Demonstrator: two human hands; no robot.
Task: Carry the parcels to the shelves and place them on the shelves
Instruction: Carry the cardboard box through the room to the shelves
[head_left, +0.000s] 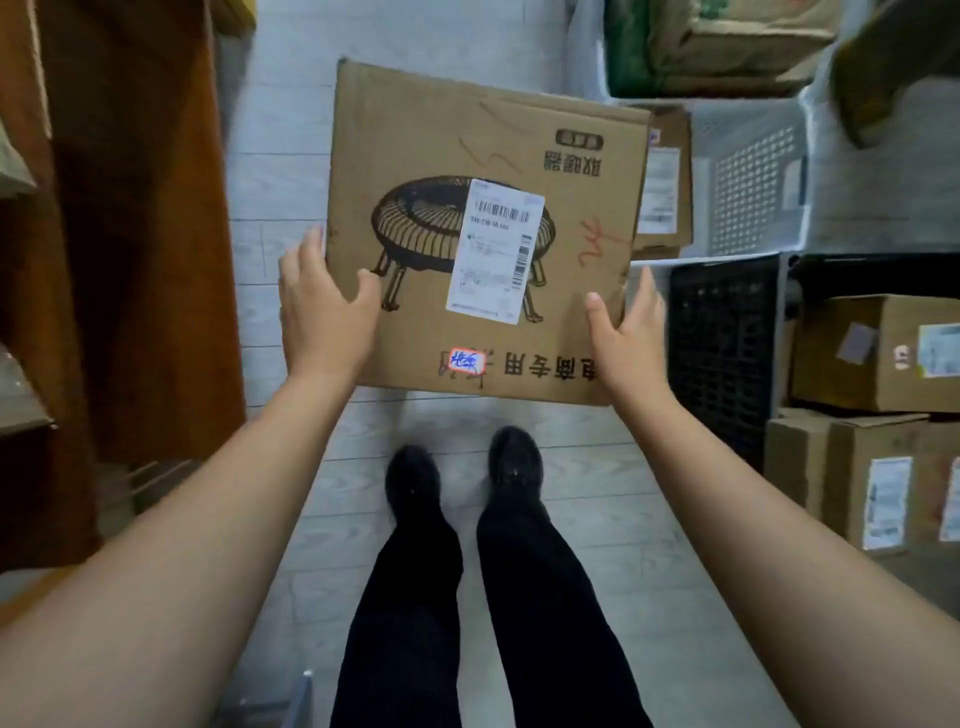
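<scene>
Parcel (483, 228), a flat cardboard box with a white label (494, 251), sits mid-frame above a pale plank floor (280, 182). At nine o'clock stands a brown wooden shelf unit (119, 234). The left hand (324, 306) grips the box's left edge, thumb on top; the right hand (626, 332) holds its right edge likewise. Black shoes (514, 467) show at six o'clock. At three o'clock sit a white crate (748, 197), a black crate (722, 353) and stacked boxes (872, 353).
</scene>
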